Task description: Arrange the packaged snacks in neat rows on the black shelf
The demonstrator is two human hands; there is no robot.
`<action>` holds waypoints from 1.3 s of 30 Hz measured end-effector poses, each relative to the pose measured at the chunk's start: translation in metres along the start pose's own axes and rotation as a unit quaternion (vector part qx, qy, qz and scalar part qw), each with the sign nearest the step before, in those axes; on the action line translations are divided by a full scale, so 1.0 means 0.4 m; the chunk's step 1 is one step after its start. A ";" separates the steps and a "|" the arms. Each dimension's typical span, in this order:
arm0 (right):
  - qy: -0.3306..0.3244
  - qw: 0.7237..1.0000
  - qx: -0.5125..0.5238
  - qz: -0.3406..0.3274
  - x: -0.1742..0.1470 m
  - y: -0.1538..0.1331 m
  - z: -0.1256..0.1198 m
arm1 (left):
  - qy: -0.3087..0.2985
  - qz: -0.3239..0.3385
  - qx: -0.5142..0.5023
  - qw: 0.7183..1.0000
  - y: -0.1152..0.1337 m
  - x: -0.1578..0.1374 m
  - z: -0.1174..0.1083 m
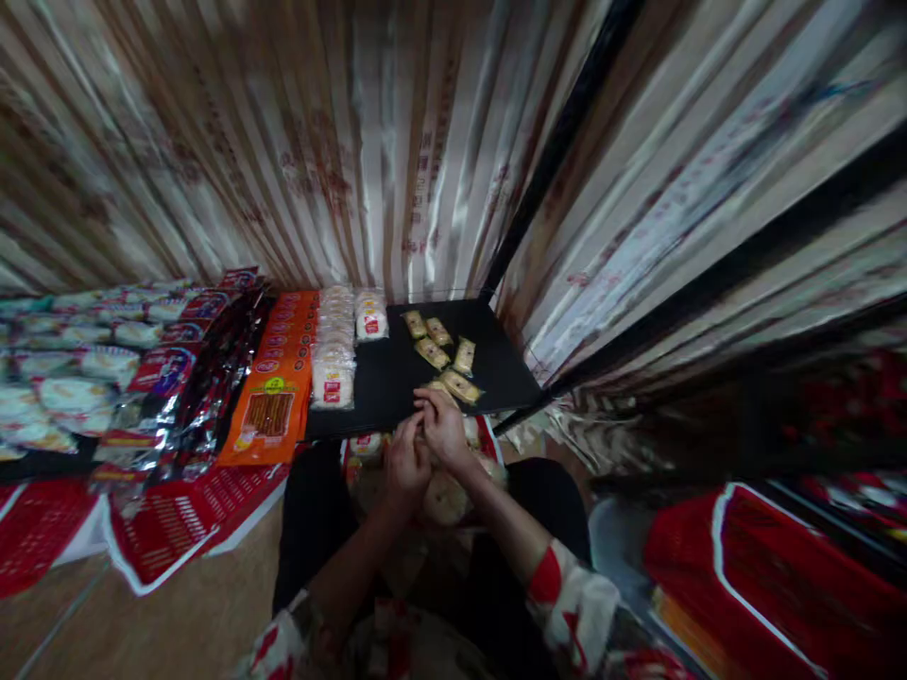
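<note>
My left hand (407, 461) and my right hand (443, 427) meet at the front edge of a black shelf (386, 378). The fingers of both are curled close together, and whatever they hold is hidden behind them. Just beyond my right fingertips lies a small gold-wrapped snack packet (462, 387). More such gold packets (432, 353) are scattered loosely on the shelf behind it. Beneath my hands, between my knees, a red basket (490, 439) holds round pale packages (445, 499), partly covered by my forearms.
Left of the gold packets stand rows of clear bags with white contents (333, 378), an orange snack bag (273, 406), dark red shiny bags (213, 378) and many white packets (77, 397). Red baskets (177, 519) sit below; another red basket (794, 576) is at right. A black post (545, 179) rises by the shelf corner.
</note>
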State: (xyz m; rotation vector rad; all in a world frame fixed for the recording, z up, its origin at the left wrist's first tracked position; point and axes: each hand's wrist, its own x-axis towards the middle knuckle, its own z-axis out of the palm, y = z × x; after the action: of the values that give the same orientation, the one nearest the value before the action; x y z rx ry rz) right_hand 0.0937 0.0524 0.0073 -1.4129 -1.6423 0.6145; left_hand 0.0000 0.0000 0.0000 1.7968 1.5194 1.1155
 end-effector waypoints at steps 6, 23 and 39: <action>-0.002 0.993 -0.119 -0.014 -0.238 0.104 -0.078 | -0.203 0.002 0.106 0.973 -0.024 -0.182 0.038; -0.102 0.969 -0.210 0.085 -0.387 0.198 -0.068 | -0.274 -0.022 0.238 0.931 -0.134 -0.279 0.133; -0.051 0.990 -0.059 0.119 -0.305 0.118 -0.075 | -0.181 -0.113 0.098 0.972 -0.082 -0.234 0.094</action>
State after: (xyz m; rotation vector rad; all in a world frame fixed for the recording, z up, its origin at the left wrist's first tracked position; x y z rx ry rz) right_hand 0.1428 -0.0582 -0.0507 -1.7051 -1.6232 0.7456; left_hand 0.0122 -0.0791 -0.0698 1.7786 1.5979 0.5091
